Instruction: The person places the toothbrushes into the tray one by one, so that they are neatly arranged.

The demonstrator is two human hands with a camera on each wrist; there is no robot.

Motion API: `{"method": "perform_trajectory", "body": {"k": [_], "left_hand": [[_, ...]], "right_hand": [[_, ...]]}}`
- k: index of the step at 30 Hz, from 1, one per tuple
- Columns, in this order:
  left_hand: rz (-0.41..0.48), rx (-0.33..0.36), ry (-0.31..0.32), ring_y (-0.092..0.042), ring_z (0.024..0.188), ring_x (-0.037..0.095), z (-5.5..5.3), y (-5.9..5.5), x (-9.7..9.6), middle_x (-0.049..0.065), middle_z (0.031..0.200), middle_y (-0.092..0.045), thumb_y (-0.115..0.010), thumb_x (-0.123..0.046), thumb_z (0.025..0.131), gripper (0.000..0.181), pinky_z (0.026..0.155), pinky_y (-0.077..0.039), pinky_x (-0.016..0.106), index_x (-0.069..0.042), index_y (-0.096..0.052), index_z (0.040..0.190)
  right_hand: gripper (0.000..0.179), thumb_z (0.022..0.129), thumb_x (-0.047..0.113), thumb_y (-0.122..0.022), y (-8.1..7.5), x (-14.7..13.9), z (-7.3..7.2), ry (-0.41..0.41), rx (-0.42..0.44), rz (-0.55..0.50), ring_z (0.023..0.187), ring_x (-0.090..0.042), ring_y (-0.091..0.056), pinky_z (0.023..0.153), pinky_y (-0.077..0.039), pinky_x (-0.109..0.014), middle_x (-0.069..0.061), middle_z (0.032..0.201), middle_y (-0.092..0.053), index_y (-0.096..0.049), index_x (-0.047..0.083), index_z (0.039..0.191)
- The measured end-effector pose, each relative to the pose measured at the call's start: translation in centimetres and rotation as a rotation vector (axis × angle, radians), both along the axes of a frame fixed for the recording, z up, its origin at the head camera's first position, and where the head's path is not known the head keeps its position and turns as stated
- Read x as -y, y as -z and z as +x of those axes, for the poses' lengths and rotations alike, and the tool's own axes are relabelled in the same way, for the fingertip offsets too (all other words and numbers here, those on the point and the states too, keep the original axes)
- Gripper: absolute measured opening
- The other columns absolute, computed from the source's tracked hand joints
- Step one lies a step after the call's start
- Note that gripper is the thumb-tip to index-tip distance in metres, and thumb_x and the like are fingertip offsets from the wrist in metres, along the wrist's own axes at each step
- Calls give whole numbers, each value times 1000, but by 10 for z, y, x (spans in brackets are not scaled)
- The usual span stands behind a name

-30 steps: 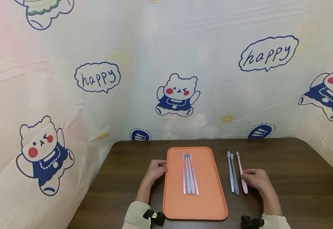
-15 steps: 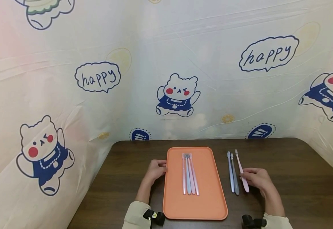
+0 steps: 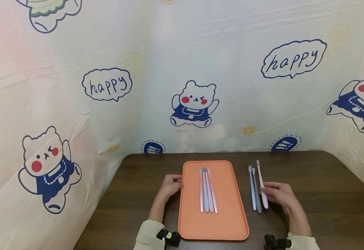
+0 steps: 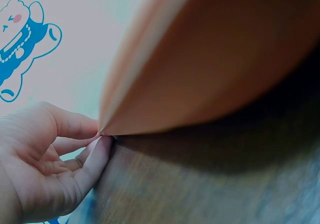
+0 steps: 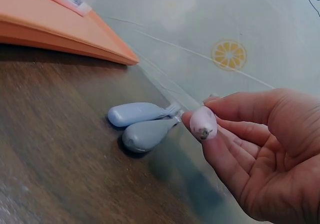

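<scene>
My right hand [image 3: 280, 193] pinches a pink toothbrush [image 3: 261, 185] by its handle, bristle end pointing away. In the right wrist view its handle end [image 5: 204, 124] faces the camera, raised above the table. Just left of it lie a light blue toothbrush [image 3: 252, 189] and a grey-blue toothbrush [image 3: 257, 194], side by side on the table. My left hand [image 3: 170, 185] holds the left edge of an orange tray [image 3: 232, 222]; in the left wrist view, thumb and fingers pinch the tray's rim [image 4: 107, 119]. On the tray, several pink toothbrushes [image 3: 213, 198] and a blue toothbrush [image 3: 206, 198] lie in a row.
The dark wooden table [image 3: 335, 194] carries the tray and toothbrushes. A pale curtain [image 3: 247, 104] printed with bears and "happy" bubbles rises behind it and along the sides. Black wrist cameras sit at both sleeves [image 3: 150, 232].
The right hand has lifted the pink toothbrush and shifted it slightly left, closer to the two bluish ones. The left hand and the tray have stayed in place.
</scene>
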State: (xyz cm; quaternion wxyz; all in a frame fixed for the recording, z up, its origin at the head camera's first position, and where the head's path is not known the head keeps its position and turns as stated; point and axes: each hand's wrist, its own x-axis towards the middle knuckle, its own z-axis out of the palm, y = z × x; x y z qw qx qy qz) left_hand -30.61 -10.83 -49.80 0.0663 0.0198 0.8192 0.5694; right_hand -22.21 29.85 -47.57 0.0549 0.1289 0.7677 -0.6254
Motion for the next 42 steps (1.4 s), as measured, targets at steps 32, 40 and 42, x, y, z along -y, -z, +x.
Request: {"method": "perform_trajectory", "body": {"k": [32,40,42], "left_hand": [[2,-12,1,-61,75,12,1,-2,-1,18,100,-66,-64,5,83,42,69,-57,28,12,-66,124],[-2,3,1,-61,77,12,1,-2,-1,19,102,-66,-63,5,84,42,70,-57,28,11,-65,126],[1,13,5,-62,78,12,1,-3,-1,19,103,-66,-63,5,84,43,70,-58,29,11,-65,127]], "right_hand": [[51,96,10,-66,-2,30,-8,-91,-30,41,90,-10,-72,84,-62,-36,-20,110,-76,-52,-18,136],[50,96,8,-65,-3,38,-8,-89,-53,35,91,-11,-72,84,-62,-36,-24,112,-75,-51,-20,135],[50,97,9,-64,-3,39,-8,-96,-53,41,92,-12,-72,85,-62,-37,-25,113,-74,-50,-20,136]]}}
